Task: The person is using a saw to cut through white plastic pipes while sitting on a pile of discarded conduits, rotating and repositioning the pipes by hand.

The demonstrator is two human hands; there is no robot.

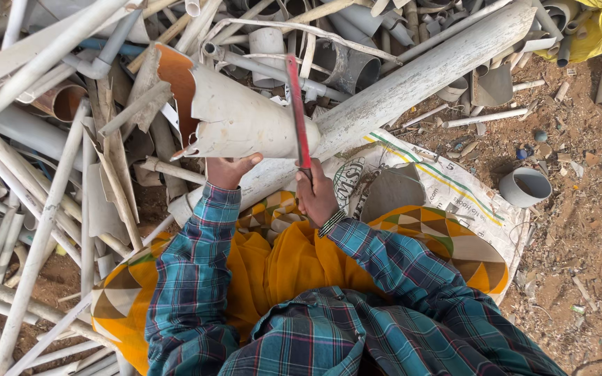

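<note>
A dense tangle of white pipes [43, 230] is crowding the whole left of the frame, leaving no gap. A long thick pipe [426, 73] is barring the upper centre. Open dirt ground [580, 230] is lying free at right, interrupted only by a short grey pipe ring [524, 186].

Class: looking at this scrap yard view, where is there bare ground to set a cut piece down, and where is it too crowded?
Bare dirt lies right of the printed sack, around the short grey pipe ring. Left and above, the pipe heap is crowded.
</note>
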